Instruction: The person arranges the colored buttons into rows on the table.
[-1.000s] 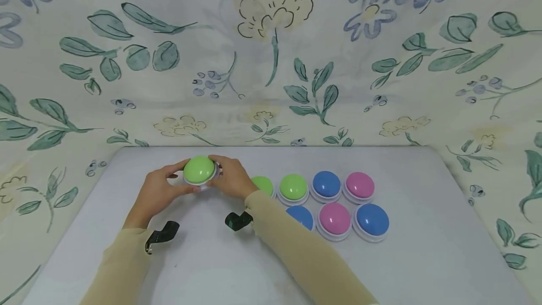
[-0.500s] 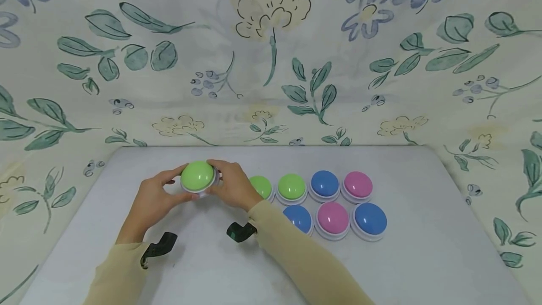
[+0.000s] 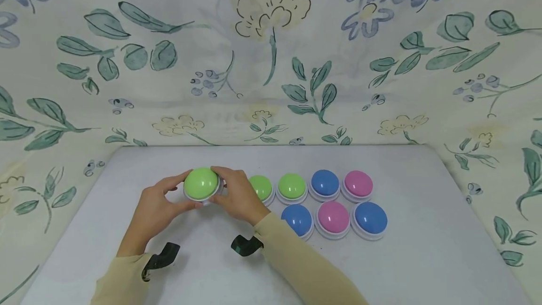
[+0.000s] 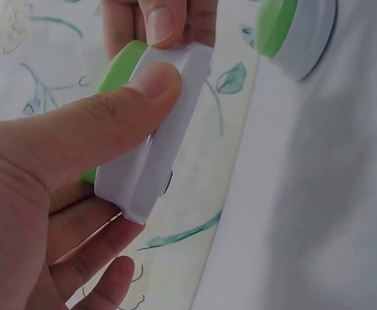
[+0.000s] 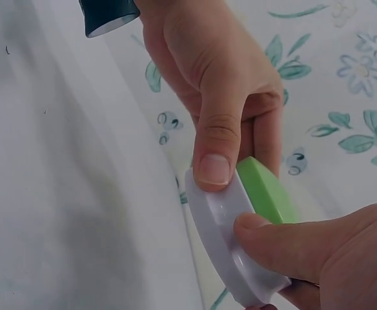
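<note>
Both hands hold one round push button (image 3: 201, 183), a glossy green dome on a white base, at the left part of the table. My left hand (image 3: 156, 206) grips its left side, and my right hand (image 3: 241, 196) grips the right side. In the left wrist view the left thumb presses along the white base (image 4: 182, 116), with fingers behind it. The right wrist view has both thumbs on the base (image 5: 217, 216), whose underside is clear of the white tabletop. Beside the right hand sits another green button (image 3: 260, 187), its left edge covered by that hand.
Several like buttons stand in two rows to the right: a green one (image 3: 292, 186), a blue one (image 3: 324, 182) and a pink one (image 3: 358, 183) behind; a blue one (image 3: 297, 219), a pink one (image 3: 333, 217) and a blue one (image 3: 370, 218) in front. Flowered cloth (image 3: 271, 121) borders the white table (image 3: 423, 229).
Both hands have drawn the green push button a little nearer to the body, keeping their grip on it. The buttons in the rows have stayed in place.
</note>
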A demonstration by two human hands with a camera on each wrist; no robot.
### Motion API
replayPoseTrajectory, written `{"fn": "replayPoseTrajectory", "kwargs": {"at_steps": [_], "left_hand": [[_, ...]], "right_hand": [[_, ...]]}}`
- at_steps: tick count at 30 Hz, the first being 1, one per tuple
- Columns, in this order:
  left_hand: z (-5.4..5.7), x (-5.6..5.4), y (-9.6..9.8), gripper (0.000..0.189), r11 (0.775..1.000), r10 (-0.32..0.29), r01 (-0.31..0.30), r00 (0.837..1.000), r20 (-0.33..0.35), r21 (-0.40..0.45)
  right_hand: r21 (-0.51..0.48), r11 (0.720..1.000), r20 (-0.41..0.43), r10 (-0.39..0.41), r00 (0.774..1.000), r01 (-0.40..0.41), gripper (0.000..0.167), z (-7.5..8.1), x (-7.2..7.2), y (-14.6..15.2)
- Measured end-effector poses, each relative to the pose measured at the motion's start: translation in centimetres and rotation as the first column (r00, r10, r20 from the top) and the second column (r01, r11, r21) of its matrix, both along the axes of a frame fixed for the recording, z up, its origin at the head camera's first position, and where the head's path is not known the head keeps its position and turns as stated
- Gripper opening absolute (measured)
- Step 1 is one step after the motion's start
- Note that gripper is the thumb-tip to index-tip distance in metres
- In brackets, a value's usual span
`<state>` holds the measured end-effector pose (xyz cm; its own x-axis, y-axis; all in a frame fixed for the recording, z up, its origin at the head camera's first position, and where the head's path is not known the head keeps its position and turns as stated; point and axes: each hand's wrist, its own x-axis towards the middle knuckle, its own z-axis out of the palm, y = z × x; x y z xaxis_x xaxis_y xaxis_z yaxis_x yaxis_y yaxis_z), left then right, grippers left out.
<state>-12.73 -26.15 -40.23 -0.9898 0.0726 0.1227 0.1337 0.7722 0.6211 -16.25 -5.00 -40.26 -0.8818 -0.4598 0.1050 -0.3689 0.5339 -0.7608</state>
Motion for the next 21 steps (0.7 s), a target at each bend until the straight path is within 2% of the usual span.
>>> {"fn": "replayPoseTrajectory", "kwargs": {"at_steps": [12, 21], "left_hand": [[-0.4, 1.3, 0.8, 0.080, 0.999, -0.016, 0.018, 0.999, -0.032, 0.044], [-1.0, 2.7, 1.8, 0.080, 0.998, -0.017, 0.020, 0.997, -0.070, 0.053]], "right_hand": [[0.031, 0.999, -0.035, -0.010, 0.999, 0.011, 0.068, -0.2, 1.4, 0.7], [0.055, 0.998, -0.070, 0.027, 0.997, -0.023, 0.068, -0.3, 2.6, 1.9]]}}
